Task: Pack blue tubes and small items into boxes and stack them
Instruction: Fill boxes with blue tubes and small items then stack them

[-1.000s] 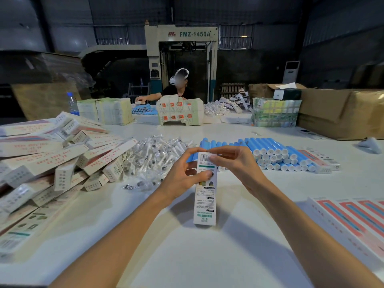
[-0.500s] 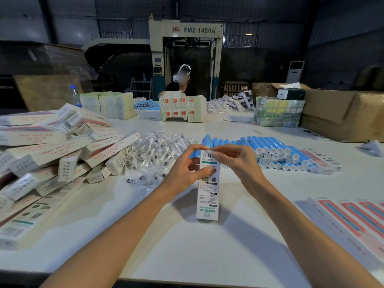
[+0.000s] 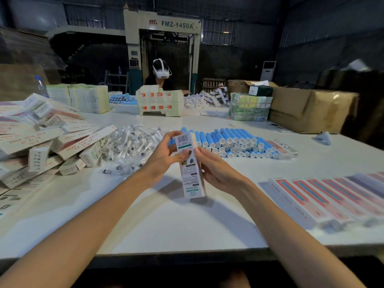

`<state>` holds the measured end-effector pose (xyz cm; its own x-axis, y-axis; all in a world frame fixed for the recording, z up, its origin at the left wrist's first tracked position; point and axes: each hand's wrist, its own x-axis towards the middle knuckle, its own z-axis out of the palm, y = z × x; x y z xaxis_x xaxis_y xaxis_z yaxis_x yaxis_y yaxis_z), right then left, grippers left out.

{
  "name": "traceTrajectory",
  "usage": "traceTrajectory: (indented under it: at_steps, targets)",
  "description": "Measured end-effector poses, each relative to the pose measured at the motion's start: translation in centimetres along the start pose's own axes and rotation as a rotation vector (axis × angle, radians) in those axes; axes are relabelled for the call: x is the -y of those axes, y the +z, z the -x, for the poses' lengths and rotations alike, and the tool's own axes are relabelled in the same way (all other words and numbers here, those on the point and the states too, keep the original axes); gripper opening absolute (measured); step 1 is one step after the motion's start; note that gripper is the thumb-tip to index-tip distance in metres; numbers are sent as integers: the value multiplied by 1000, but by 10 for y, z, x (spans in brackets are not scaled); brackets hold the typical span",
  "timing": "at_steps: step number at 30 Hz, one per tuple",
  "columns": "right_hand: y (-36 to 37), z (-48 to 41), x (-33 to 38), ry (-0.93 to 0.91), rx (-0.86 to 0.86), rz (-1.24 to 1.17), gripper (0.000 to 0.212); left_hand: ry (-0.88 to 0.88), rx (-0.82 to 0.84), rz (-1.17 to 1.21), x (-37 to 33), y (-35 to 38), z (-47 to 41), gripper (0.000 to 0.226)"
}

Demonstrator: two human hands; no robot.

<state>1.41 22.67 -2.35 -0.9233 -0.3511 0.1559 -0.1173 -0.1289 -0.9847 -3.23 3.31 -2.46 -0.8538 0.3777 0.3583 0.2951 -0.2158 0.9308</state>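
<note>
Slim white box [image 3: 190,169] upright at centre, caught between both hands. Left hand [image 3: 164,157] wraps the upper part, thumb across the printed front. Right hand [image 3: 221,173] grips the right edge, fingers curled against it. The bottom end looks to touch the bench [image 3: 187,229]. Blue tubes [image 3: 230,142] are stacked just behind the hands, bagged small items [image 3: 133,146] lie beyond the left hand, loose boxes [image 3: 62,140] piled far left

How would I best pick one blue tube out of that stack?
Probably pinch a top-row tube of the blue tube stack by its white capped end, from above on the near side: the caps face the camera, and neighbours hem in the lower tubes.
</note>
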Motion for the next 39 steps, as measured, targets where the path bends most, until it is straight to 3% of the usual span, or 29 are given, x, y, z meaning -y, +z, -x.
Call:
traceTrajectory:
  at_steps: [4, 7, 9, 11, 14, 18, 21, 34, 37, 39]
  targets:
    - [-5, 23, 7, -25, -56, -33, 52, 20, 92, -89, -6, 18, 5, 58]
    - [-15, 44, 11, -60, -128, 76, 47, 95, 40, -414, -5, 33, 10, 55]
    - [-23, 62, 18, -88, -237, 336, 41, 56, 31, -525, -2, 34, 12, 58]
    - [-42, 76, 20, -100, -388, 742, 43, -6, 47, -576, 4, 28, 16, 52]
    - [-72, 97, 15, 52, -538, 1306, 41, -27, 25, -642, 10, 22, 21, 30]
    - [-84, 124, 0, 320, -574, 1653, 44, -21, -32, -628, 12, 17, 21, 20]
    - [-81, 130, -6, 398, -637, 1856, 43, -10, -38, -645, 14, 17, 21, 19]
    - [-65, 144, 5, 528, -632, 1905, 46, -43, 8, -670, 7, 6, 24, 17]
    - [-57, 129, 14, 415, -683, 1968, 53, -60, 78, -729, 2, 5, 26, 18]
    - [-47, 103, 18, 260, -676, 1853, 51, -62, 87, -792, -1, 1, 26, 18]
